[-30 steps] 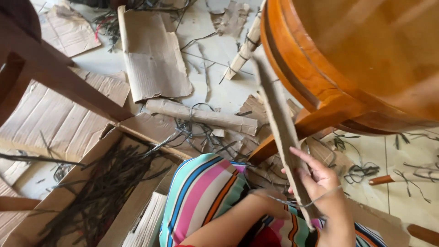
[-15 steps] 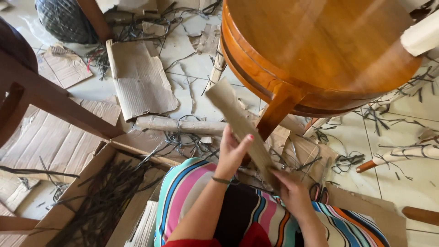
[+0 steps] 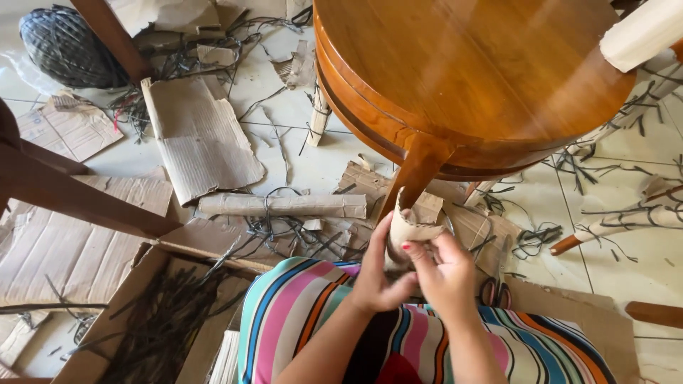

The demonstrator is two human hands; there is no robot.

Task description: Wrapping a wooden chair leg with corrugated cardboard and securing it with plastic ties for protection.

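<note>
Both hands meet just above my striped lap, below the leg point(image 3: 415, 174) of a round wooden table point(image 3: 462, 71). My left hand point(image 3: 377, 267) and my right hand point(image 3: 441, 267) together grip a strip of brown cardboard point(image 3: 409, 226) that is curled into a short roll. The roll stands upright between my fingers, its open end upward. It sits in front of the lower part of the table leg; I cannot tell whether it wraps around the leg or only lies before it.
A tied cardboard roll point(image 3: 281, 205) lies on the tiled floor ahead. Flat cardboard sheets point(image 3: 199, 139), dark cord scraps and a ball of dark cord point(image 3: 64, 46) lie around. An open box of dark strips point(image 3: 153, 323) sits at my left. Wrapped legs point(image 3: 644, 32) lie right.
The long flat cardboard strip held up by my right hand has come down and been curled into a short roll. My left hand has joined it. The view has shifted.
</note>
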